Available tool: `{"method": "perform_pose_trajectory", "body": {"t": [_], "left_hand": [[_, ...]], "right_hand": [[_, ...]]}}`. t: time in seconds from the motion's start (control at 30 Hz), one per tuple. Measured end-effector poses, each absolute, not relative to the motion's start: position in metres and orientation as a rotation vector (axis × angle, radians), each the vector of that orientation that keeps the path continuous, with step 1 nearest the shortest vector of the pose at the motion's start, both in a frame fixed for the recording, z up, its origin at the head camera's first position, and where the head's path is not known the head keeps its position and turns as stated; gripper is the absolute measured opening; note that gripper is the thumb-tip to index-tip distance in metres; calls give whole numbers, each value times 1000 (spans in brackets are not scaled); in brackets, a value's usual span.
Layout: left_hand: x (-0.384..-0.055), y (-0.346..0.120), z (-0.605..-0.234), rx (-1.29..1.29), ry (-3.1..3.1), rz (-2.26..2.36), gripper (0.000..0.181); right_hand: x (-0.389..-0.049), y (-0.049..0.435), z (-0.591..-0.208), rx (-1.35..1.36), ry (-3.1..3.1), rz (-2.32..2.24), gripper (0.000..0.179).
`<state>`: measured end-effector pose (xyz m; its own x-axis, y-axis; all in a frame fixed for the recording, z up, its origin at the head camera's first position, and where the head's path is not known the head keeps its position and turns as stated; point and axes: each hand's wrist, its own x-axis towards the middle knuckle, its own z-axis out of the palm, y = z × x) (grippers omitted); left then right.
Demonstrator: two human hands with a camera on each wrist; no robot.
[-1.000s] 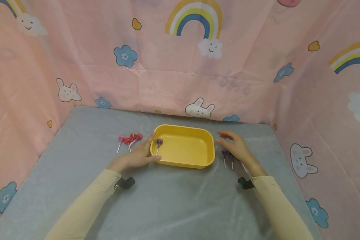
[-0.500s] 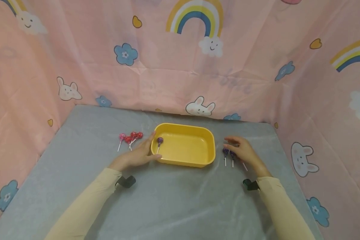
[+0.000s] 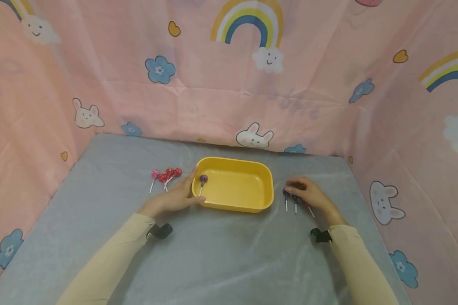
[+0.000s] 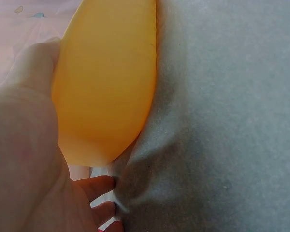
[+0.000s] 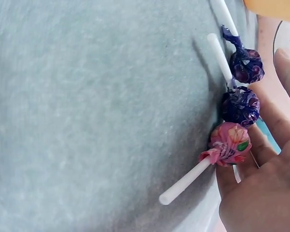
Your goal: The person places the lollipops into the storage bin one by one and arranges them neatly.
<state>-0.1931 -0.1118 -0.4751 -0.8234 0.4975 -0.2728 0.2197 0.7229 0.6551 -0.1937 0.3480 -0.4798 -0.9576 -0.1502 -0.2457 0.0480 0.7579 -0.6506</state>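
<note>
In the head view, a yellow plastic container (image 3: 236,208) stands mid-table, a purple lollipop (image 3: 203,178) lying at its left end. My left hand (image 3: 177,197) grips that end, thumb over the near rim and fingers along the side. To the right, my right hand (image 3: 311,195) hovers over a row of lollipops, fingers bent loosely. The right wrist view shows two purple-wrapped lollipops, the farther one (image 5: 247,66) and the nearer one (image 5: 240,106), beside a pink-wrapped lollipop (image 5: 229,142). The fingers lie just behind their heads, and the thumb (image 5: 289,75) stays apart.
Left of the container lie several red lollipops (image 3: 170,172) and a pink one (image 3: 154,174) on the grey cloth (image 3: 229,258). A pink printed curtain (image 3: 198,106) hangs behind the table and along both sides.
My right hand has moved right and slightly nearer, from beside the container to over the lollipops, and has lowered there. The left hand and the container stay in place.
</note>
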Motion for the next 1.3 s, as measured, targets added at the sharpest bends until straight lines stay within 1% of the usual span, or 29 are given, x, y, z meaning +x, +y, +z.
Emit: {"method": "perform_pose_trajectory", "body": {"t": [0.37, 0.6, 0.8, 1.3], "left_hand": [[-193, -113, -474, 558, 2488, 880, 109], [-193, -113, -474, 551, 2481, 887, 110], [-194, -112, -474, 573, 2488, 882, 111], [-194, -112, -476, 586, 2490, 875, 110]], "right_hand": [[-194, 348, -487, -160, 2673, -1020, 49], [-192, 347, -489, -108, 2662, -1033, 47], [-191, 348, -488, -126, 2674, -1032, 44], [-191, 349, -492, -118, 2656, -1088, 45]]}}
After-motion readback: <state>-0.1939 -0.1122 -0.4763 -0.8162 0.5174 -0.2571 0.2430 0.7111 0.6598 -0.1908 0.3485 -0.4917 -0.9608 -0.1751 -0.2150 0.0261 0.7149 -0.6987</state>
